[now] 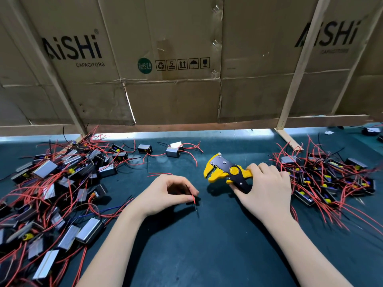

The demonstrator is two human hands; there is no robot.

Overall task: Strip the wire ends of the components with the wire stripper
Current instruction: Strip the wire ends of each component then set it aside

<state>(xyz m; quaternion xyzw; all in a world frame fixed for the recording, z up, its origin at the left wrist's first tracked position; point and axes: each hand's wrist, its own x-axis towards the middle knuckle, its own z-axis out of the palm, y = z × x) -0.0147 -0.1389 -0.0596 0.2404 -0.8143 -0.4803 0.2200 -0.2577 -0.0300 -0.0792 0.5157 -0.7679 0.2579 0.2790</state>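
My left hand hovers low over the desk, its grip pinched on a red wire between thumb and forefinger. My right hand curls around the yellow wire stripper, whose jaws gape left. Components heap on both sides.

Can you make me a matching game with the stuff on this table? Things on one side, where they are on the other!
Things:
1. stripper
2. red wire
3. big pile
4. cardboard

Places:
A. standing behind the table
B. pinched in the left hand
C. held in the right hand
D. on the left of the table

Pairs: 1-C, 2-B, 3-D, 4-A
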